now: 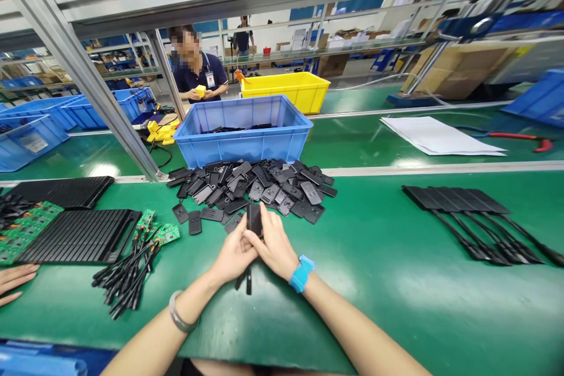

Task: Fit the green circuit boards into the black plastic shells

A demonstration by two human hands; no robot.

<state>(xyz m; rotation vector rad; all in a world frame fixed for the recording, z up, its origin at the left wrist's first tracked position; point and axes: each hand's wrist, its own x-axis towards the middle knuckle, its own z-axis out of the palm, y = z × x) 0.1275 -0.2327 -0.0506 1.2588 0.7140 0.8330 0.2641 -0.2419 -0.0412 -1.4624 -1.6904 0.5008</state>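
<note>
Between my two hands is a small black plastic case [254, 218] with short black cable ends hanging below it. My left hand [234, 251] grips its left side, and my right hand [277, 242] closes on its right side, thumbs close together. Just beyond lies a heap of black plastic cover pieces [264, 185]. To the left are green circuit boards with black cables [127, 270] in a loose bundle. Several black cases with cables [458, 200] lie in a row at the right. What sits inside the held case is hidden.
A blue bin [242, 147] with black parts stands behind the heap, a yellow bin [286, 91] behind it. A slanting metal post [101, 82] rises at left. Black ribbed trays [79, 238] lie near another person's hand [15, 282]. White papers [436, 135] lie at right.
</note>
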